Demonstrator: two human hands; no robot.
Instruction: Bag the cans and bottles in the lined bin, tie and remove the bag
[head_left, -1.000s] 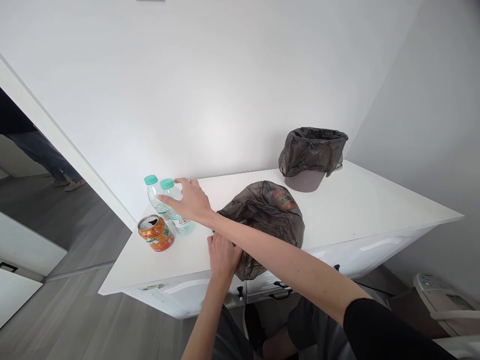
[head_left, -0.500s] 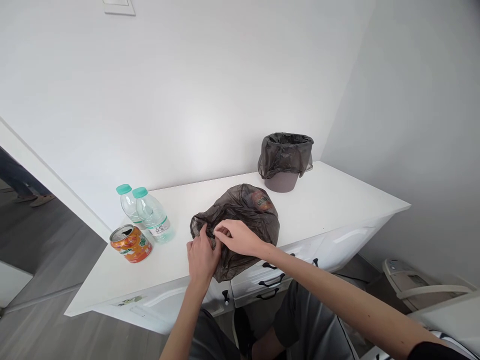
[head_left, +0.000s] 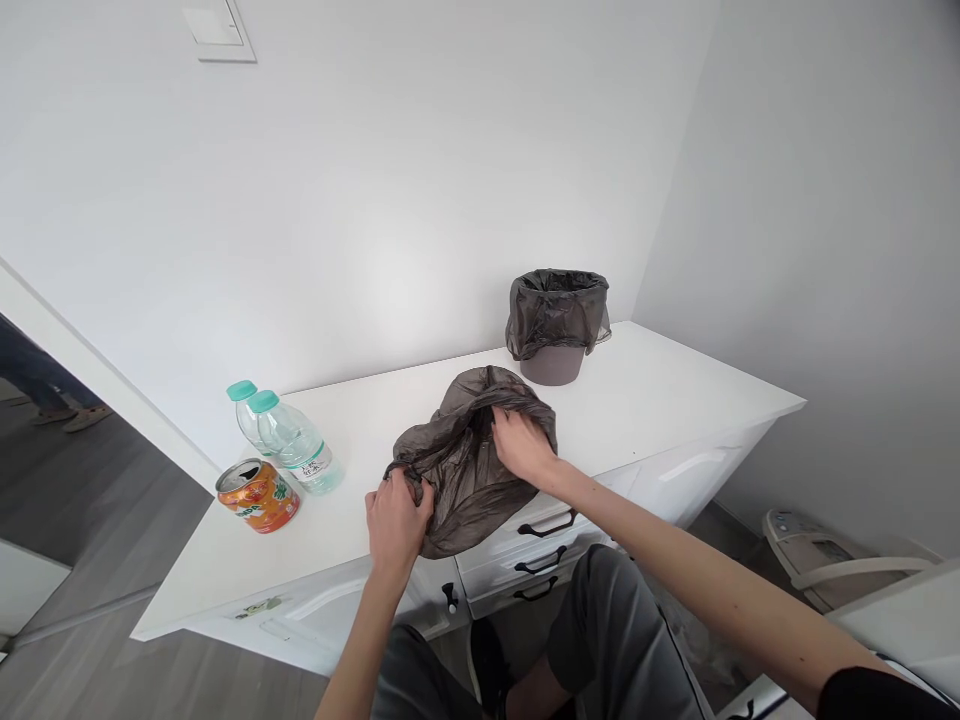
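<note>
A thin dark plastic garbage bag (head_left: 469, 500) lies crumpled at the front of the white cabinet top. My left hand (head_left: 397, 520) has its fingers closed on the bag's gathered left edge. My right hand (head_left: 523, 443) reaches into the folds at the bag's right side. Plastic covers most of its fingers, so what they touch is hidden. Left of the bag stand an orange soda can (head_left: 259, 497), opened at the top, and two clear plastic bottles with teal caps, the front bottle (head_left: 296, 440) partly covering the rear bottle (head_left: 244, 415).
A small brownish bin (head_left: 553, 367) lined with a dark bag stands at the back right against the wall. The white cabinet top (head_left: 675, 395) has drawers with black handles (head_left: 547, 525) below its front edge. A beige appliance (head_left: 817, 560) is at the right.
My right hand has moved away from my left, to the right and into the bag's folds. The bag's mouth is spread wider, and the orange patch seen through the plastic is now mostly covered.
</note>
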